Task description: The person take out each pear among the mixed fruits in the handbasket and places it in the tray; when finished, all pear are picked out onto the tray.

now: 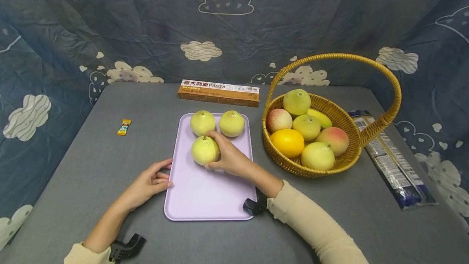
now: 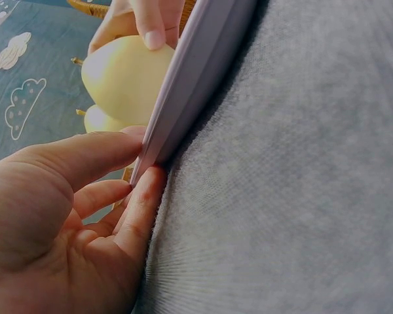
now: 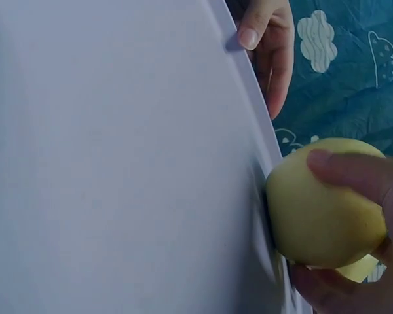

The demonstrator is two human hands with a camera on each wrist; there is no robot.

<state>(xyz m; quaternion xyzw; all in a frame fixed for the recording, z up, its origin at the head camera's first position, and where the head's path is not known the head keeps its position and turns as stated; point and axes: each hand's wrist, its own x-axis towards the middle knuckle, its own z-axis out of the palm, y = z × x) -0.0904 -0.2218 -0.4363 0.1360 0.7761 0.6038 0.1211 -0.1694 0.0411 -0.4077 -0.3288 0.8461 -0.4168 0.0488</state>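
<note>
On the lilac tray (image 1: 205, 199), my right hand (image 1: 231, 156) grips a round yellow-green pear (image 1: 203, 150), thumb on its near side and fingers behind. In the right wrist view the pear (image 3: 324, 203) sits between thumb and fingers, close to the tray rim. Two similar pears, one at the back left (image 1: 202, 123) and one at the back right (image 1: 232, 124), rest on the tray. At the tray's left edge, my left hand (image 1: 148, 184) holds the rim. The left wrist view shows that thumb on top of the rim (image 2: 177, 91) and a finger against its underside.
Right of the tray stands a wicker basket (image 1: 282, 162) with a tall handle, holding several fruits, peaches and an orange one among them. Behind the tray lies a pasta box (image 1: 218, 93). A small yellow packet (image 1: 124, 127) lies left; a long plastic package (image 1: 392, 158) lies right.
</note>
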